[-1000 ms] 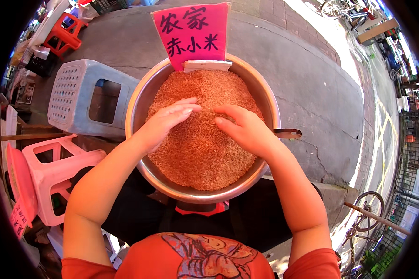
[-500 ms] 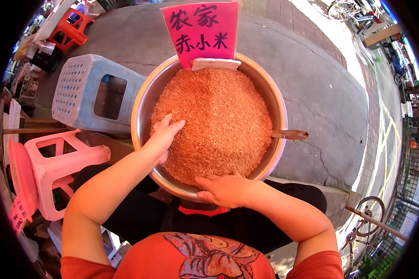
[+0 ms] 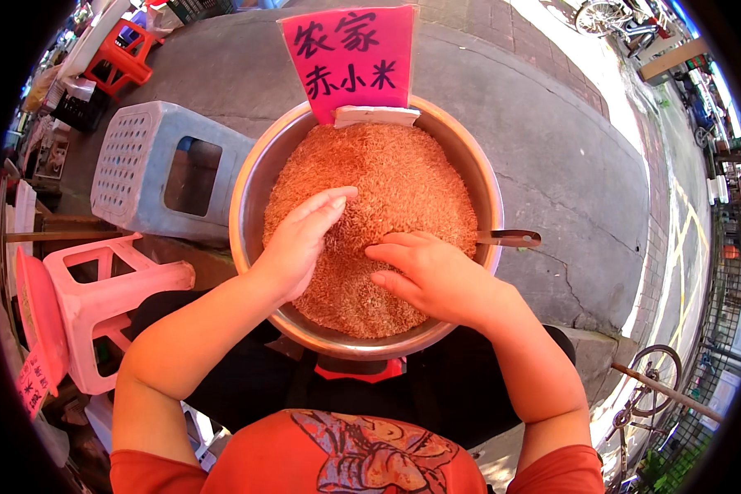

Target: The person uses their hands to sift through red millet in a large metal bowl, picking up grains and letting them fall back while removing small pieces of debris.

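Reddish-brown rice-like grain [image 3: 387,169] is heaped in a round metal basin [image 3: 487,185] in front of me. My left hand [image 3: 306,239] is at the left middle of the heap, fingers stretched out and partly hidden behind the thumb, its lower edge against the grain. My right hand [image 3: 424,272] rests palm down over the grain to the right of the middle, fingers extended toward the left hand. A short gap with grain lies between the two hands. A brown scoop handle [image 3: 514,238] sticks out over the basin's right rim.
A pink handwritten sign [image 3: 350,62] stands at the basin's far rim in a white holder [image 3: 376,116]. On the left are a grey-blue plastic stool [image 3: 152,206], a pink stool [image 3: 82,280] and a red stool [image 3: 123,58]. Grey pavement [image 3: 568,181] lies to the right.
Both hands have moved: the left slightly right, the right up from the basin's near edge onto the grain. They are closer together, and the grain's surface between them looks reshaped.
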Motion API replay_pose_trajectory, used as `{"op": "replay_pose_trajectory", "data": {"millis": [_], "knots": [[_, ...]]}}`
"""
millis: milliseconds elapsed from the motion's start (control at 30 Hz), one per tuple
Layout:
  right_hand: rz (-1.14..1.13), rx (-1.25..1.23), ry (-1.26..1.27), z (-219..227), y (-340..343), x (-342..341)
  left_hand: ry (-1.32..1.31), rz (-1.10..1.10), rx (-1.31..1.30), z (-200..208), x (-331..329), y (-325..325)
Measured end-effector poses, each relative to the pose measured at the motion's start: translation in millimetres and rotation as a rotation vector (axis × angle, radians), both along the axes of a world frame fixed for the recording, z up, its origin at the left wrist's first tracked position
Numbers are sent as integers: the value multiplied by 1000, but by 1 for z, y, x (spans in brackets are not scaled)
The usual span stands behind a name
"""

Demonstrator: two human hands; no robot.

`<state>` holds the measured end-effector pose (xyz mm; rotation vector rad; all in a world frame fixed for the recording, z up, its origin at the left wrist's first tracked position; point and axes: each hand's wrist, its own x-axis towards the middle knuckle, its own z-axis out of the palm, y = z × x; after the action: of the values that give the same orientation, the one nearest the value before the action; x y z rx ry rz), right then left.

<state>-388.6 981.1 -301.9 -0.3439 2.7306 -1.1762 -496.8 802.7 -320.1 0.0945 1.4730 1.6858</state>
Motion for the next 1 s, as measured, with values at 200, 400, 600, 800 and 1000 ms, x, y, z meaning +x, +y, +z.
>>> {"op": "replay_pose_trajectory", "data": {"millis": [200,400,600,800,1000], "knots": [[307,51,-535,9,-7,10,113,128,-262,-46,-39,-46],[339,-30,-380,-64,-88,52,-130,245,-318,-84,2,-51],[205,-14,-536,-55,-100,29,-194,301,-396,-82,16,-23],[185,-135,-494,-44,-68,4,-160,307,-8,-42,11,-12],[2,-177,-281,-33,-28,-7,-272,128,-60,16,1,-10]]}}
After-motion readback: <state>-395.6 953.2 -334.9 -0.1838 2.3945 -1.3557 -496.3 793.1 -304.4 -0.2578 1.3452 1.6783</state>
